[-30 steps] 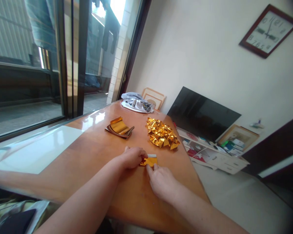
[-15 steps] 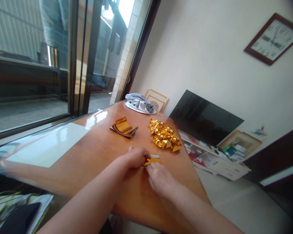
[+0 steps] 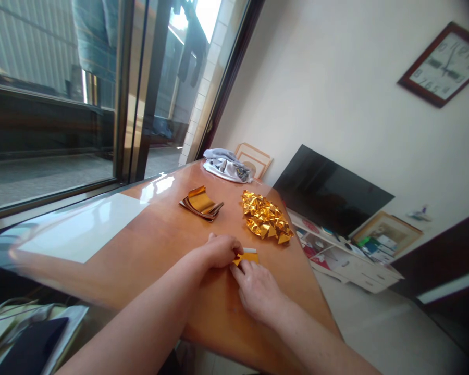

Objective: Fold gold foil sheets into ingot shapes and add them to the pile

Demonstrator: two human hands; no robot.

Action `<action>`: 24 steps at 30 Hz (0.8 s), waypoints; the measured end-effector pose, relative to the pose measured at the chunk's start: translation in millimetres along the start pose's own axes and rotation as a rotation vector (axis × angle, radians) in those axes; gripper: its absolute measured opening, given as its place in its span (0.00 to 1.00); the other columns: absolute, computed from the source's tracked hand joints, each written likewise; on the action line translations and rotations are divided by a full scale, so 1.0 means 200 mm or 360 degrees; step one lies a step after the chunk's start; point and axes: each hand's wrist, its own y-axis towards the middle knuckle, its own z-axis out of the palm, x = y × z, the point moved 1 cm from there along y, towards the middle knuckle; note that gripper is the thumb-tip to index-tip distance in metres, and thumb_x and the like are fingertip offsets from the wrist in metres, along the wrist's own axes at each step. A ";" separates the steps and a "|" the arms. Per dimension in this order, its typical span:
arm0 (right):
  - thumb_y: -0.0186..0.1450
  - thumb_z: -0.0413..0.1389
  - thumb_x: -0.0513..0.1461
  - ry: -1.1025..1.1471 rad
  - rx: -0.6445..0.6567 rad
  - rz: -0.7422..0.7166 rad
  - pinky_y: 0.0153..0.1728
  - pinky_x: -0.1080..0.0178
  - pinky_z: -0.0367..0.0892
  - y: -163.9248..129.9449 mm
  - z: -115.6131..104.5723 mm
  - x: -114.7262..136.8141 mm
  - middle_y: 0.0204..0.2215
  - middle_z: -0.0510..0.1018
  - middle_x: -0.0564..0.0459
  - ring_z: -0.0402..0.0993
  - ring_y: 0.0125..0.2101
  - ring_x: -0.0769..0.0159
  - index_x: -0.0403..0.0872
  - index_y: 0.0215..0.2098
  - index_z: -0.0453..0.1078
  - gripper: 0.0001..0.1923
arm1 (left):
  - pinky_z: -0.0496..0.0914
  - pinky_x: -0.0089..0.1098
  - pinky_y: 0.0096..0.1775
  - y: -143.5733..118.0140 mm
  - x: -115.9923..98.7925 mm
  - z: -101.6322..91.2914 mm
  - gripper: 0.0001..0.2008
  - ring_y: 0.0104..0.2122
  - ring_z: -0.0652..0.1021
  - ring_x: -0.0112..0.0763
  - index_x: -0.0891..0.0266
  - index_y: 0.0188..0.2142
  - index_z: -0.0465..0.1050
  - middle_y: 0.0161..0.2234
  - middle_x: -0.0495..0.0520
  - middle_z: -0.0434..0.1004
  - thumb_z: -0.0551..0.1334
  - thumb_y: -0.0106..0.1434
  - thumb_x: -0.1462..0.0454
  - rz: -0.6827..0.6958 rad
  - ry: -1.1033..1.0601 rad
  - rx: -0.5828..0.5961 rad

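Note:
A small sheet of gold foil paper (image 3: 250,257) with a pale strip along its far edge lies on the wooden table (image 3: 148,265). My left hand (image 3: 223,251) grips its left side, fingers curled and thumb partly hidden. Against the near edge of the paper, the fingers of my right hand (image 3: 257,289) press it from the right. Beyond my right hand sits a heap of folded gold paper pieces (image 3: 268,217). Farther off, a curved stack of gold foil sheets (image 3: 201,203) rests on the table.
A white sheet (image 3: 84,226) lies at the table's left. Folded cloth (image 3: 226,166) sits at the far end, near leaning frames (image 3: 256,159). A television (image 3: 332,190) stands on a white cabinet (image 3: 352,265) to the right. Sliding glass doors (image 3: 131,94) border the left side.
The whole view has shifted slightly, so things appear a little farther right. My right fingers have moved a little on the gold paper; both hands stay at it.

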 end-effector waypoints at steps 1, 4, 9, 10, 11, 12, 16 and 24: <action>0.67 0.48 0.33 0.0018 0.0001 -0.0010 0.46 0.55 0.67 0.00 -0.01 0.00 0.49 0.74 0.41 0.71 0.46 0.53 0.48 0.64 0.62 0.27 | 0.63 0.42 0.54 0.00 0.00 0.00 0.17 0.47 0.79 0.42 0.50 0.44 0.80 0.46 0.48 0.83 0.60 0.58 0.67 0.0006 0.0006 0.0001; 0.65 0.50 0.33 0.0139 0.0000 -0.0019 0.48 0.56 0.66 -0.02 -0.03 -0.02 0.53 0.73 0.44 0.70 0.48 0.54 0.50 0.66 0.60 0.31 | 0.63 0.44 0.53 -0.01 0.00 -0.01 0.16 0.47 0.79 0.43 0.50 0.44 0.80 0.45 0.48 0.84 0.61 0.58 0.66 0.0016 0.0023 -0.0001; 0.63 0.49 0.31 0.0321 -0.0073 0.0084 0.52 0.59 0.64 -0.04 -0.02 -0.05 0.54 0.74 0.47 0.68 0.52 0.57 0.50 0.62 0.66 0.29 | 0.62 0.44 0.52 -0.01 0.00 -0.01 0.13 0.46 0.79 0.43 0.48 0.43 0.80 0.45 0.47 0.84 0.62 0.60 0.63 0.0034 0.0038 0.0008; 0.64 0.49 0.31 0.0330 -0.0079 0.0112 0.52 0.59 0.64 -0.05 -0.01 -0.06 0.54 0.75 0.48 0.68 0.51 0.57 0.50 0.60 0.67 0.27 | 0.62 0.43 0.52 -0.01 0.01 0.00 0.13 0.46 0.79 0.42 0.48 0.43 0.80 0.44 0.47 0.84 0.62 0.60 0.62 0.0032 0.0038 0.0015; 0.64 0.49 0.31 0.0328 -0.0082 0.0149 0.52 0.59 0.64 -0.06 0.01 -0.07 0.53 0.75 0.48 0.68 0.51 0.57 0.49 0.59 0.69 0.26 | 0.62 0.43 0.52 -0.01 0.01 0.00 0.12 0.45 0.79 0.41 0.48 0.43 0.80 0.43 0.47 0.84 0.62 0.61 0.62 0.0030 0.0037 0.0022; 0.64 0.49 0.32 0.0317 -0.0082 0.0190 0.52 0.58 0.63 -0.07 0.02 -0.09 0.52 0.76 0.47 0.68 0.50 0.56 0.49 0.57 0.70 0.24 | 0.62 0.43 0.52 -0.01 0.01 0.00 0.12 0.45 0.79 0.40 0.48 0.43 0.80 0.43 0.46 0.84 0.62 0.61 0.62 0.0027 0.0038 0.0027; 0.67 0.49 0.33 0.0225 -0.0078 0.0359 0.51 0.55 0.61 -0.12 0.06 -0.17 0.49 0.77 0.45 0.67 0.49 0.53 0.48 0.56 0.73 0.22 | 0.61 0.44 0.52 -0.01 0.01 0.00 0.11 0.45 0.79 0.41 0.49 0.42 0.80 0.45 0.48 0.83 0.63 0.60 0.63 0.0023 0.0054 0.0028; 0.71 0.47 0.36 0.0245 -0.0169 0.0529 0.51 0.56 0.60 -0.09 0.06 -0.25 0.49 0.78 0.45 0.68 0.50 0.55 0.49 0.54 0.73 0.18 | 0.61 0.45 0.49 -0.03 -0.02 -0.03 0.10 0.47 0.76 0.44 0.50 0.38 0.79 0.46 0.51 0.80 0.59 0.62 0.62 0.0084 0.0131 0.0040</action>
